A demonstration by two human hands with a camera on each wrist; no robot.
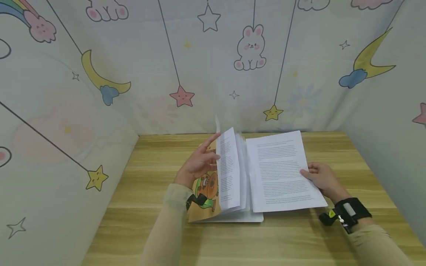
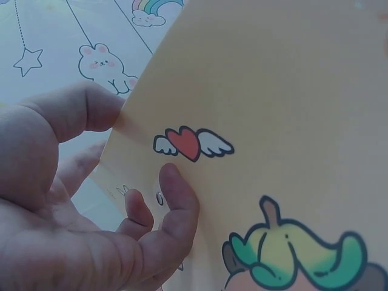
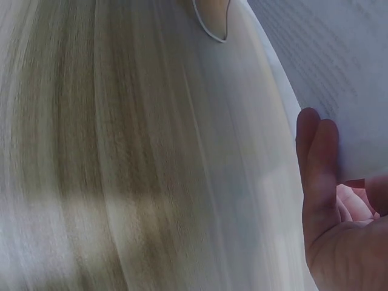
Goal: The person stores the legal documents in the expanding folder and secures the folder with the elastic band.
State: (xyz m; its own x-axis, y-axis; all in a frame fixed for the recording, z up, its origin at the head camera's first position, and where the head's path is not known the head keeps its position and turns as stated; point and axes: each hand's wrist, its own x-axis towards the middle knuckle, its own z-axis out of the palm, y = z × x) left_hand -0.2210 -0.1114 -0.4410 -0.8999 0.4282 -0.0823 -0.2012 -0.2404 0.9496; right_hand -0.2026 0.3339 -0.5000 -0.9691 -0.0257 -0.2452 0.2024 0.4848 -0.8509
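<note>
A folder with an orange cartoon cover (image 1: 208, 190) lies open on the table, its cover and printed pages (image 1: 228, 173) standing raised. My left hand (image 1: 199, 162) holds that raised side by its outer edge. In the left wrist view, curled fingers (image 2: 179, 206) lie against the cover, near a winged red heart (image 2: 183, 144). A printed white sheet (image 1: 283, 173) sits tilted to the right of the folder, its left edge close to the clear sleeves (image 1: 243, 166). My right hand (image 1: 324, 179) pinches the sheet's right edge, thumb on the printed face and fingers (image 3: 324, 151) behind.
The wood-grain table (image 1: 143, 236) extends around the folder. A patterned white cloth (image 1: 213, 74) hangs behind it and along both sides. Black straps with small devices sit on both wrists, the right strap (image 1: 352, 210) showing clearly.
</note>
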